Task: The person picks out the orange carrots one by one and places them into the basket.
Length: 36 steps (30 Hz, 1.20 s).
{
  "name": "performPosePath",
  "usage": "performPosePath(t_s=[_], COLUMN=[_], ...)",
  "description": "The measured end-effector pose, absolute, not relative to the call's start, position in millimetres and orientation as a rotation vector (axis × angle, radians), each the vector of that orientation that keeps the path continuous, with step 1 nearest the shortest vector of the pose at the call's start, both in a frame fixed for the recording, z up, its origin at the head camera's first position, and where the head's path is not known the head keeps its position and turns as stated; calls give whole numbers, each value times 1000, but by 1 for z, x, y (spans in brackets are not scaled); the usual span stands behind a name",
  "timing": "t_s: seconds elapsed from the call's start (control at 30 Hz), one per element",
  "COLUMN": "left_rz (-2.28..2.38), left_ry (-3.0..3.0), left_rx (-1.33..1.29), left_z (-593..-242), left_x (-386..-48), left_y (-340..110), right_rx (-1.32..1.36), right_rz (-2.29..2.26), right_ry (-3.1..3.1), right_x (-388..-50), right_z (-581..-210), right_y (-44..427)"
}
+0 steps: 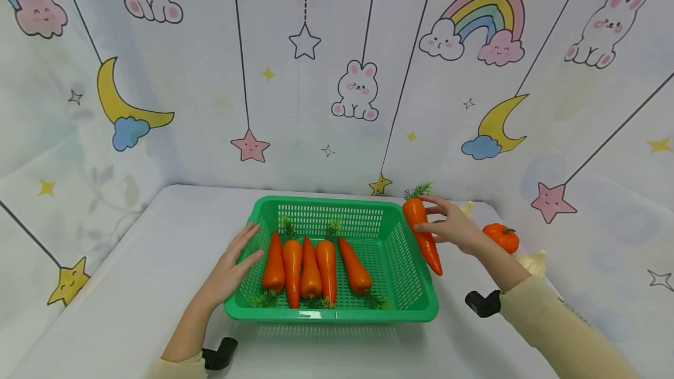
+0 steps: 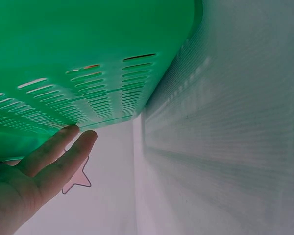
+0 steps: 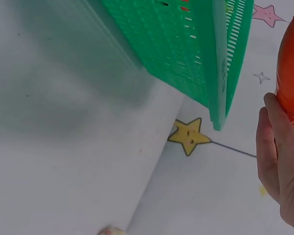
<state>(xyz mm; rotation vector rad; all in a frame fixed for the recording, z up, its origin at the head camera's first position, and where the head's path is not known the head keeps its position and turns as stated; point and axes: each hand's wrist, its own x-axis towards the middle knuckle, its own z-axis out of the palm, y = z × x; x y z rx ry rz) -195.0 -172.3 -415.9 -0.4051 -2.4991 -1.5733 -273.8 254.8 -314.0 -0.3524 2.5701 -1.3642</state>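
In the head view a green plastic basket [image 1: 332,316] holds several orange carrots [image 1: 318,268] with green tops, laid side by side from its left to its middle. My right hand [image 1: 453,226] grips another carrot [image 1: 421,235] between thumb and fingers, just over the basket's right rim, its leafy top pointing away. In the right wrist view that carrot [image 3: 291,73] is cut off by the frame edge. My left hand [image 1: 231,268] is at the basket's left side, fingers straight along the rim. From the left wrist, two fingers [image 2: 63,156] show beside the slotted basket wall [image 2: 88,29].
To the right, partly behind my right arm, lie an orange pumpkin-shaped vegetable [image 1: 501,237] and pale garlic-like bulbs [image 1: 534,263]. A white table [image 1: 174,238] carries everything. A patterned cloth [image 1: 316,104] with stars and rabbits hangs behind.
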Motion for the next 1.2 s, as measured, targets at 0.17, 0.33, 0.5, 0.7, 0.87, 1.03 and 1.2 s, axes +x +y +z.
performPosePath(t_s=[0.17,0.33,0.5,0.7,0.87,1.03,1.2], left_rz=[-1571,-1563,-1558,-1562,-1562,-1570,-1580], left_ry=[-2500,-2504,-2508,-2508,-2510,-2503,-2489], left_rx=[-411,-418,-415,-411,-408,-408,-420], left_z=[-415,-419,-421,-420,-421,-419,-418], left_x=[-194,-195,-197,-198,-198,-197,-196], left_y=[-172,-173,-174,-174,-174,-174,-173], right_rx=[-342,-300,-280,-273,-235,-183,-112], right_rz=[-1370,-1349,-1342,-1284,-1198,-1142,-1093], right_ry=[2512,2459,2421,2404,2428,2453,2454], right_x=[-284,-294,-302,-302,-304,-305,-305], right_z=[-313,-317,-322,-324,-331,-337,-338], right_y=[236,219,202,182,166,152,140])
